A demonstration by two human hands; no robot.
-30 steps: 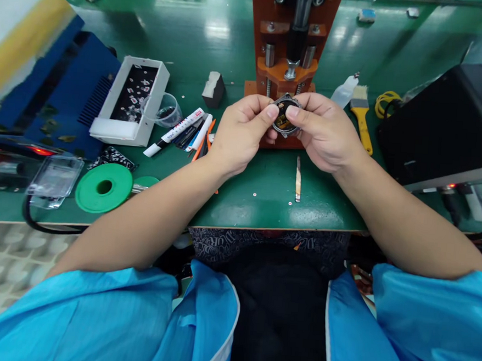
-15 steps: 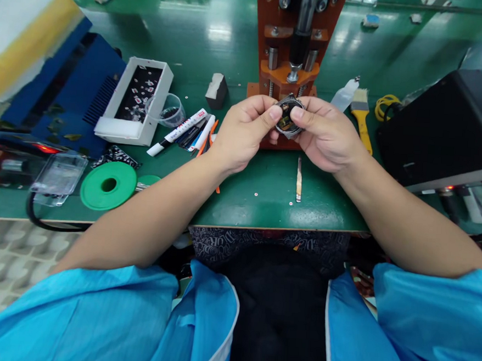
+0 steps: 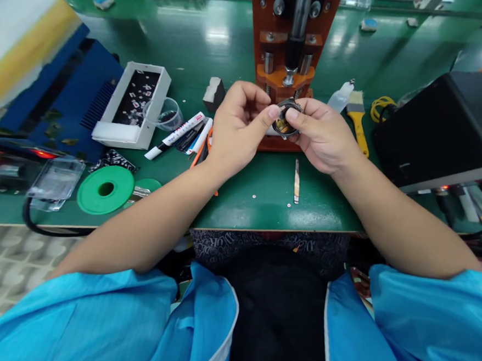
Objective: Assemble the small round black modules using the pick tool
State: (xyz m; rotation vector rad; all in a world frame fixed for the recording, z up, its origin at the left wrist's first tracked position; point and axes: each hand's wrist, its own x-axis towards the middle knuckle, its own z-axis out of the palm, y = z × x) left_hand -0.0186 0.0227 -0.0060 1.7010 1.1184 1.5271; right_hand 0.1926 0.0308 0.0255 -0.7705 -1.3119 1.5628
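Observation:
A round, dark watch case (image 3: 285, 127) with gold-coloured parts inside is held up in front of the orange press. My right hand (image 3: 324, 134) grips its right side, the thumb lying over the open face and the fingers behind. At the left edge, the thumb of my left hand (image 3: 241, 128) touches the case. My left index finger is bent and raised off it, and the other left fingers are partly hidden behind. Below the hands, a pair of tweezers (image 3: 297, 181) lies on the green bench (image 3: 239, 210), with tiny white pieces beside it.
An orange press (image 3: 289, 76) stands behind the hands. Leftward are markers (image 3: 176, 135), a clear cup (image 3: 169, 115), a white box (image 3: 159, 103) of small parts and a green spool (image 3: 118, 191). To the right are a brush (image 3: 357, 122), a bottle (image 3: 341, 97) and a black device (image 3: 442, 128).
My left index finger has lifted away from the watch case, and the left hand has opened somewhat. The case has tilted slightly in my right hand. The whole view has shifted a little.

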